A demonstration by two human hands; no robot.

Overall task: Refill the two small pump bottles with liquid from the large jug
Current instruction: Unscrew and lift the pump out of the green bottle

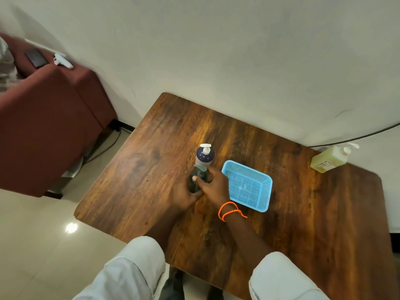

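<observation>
On table point(292, 213), both hands' grip on dark pump bottle point(198, 180), contents unclear

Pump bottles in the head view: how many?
3. A dark green pump bottle gripped by both hands, a navy-and-white one just behind it, and a yellow jug with a pump at the table's far right corner.

My left hand point(186, 194) grips the dark green pump bottle point(195, 182) while my right hand point(213, 184) closes on its pump top. Just beyond them stands the navy pump bottle point(204, 156); a blue basket point(249, 185) sits right of my right hand, the yellowish jug point(331, 159) far right.
</observation>
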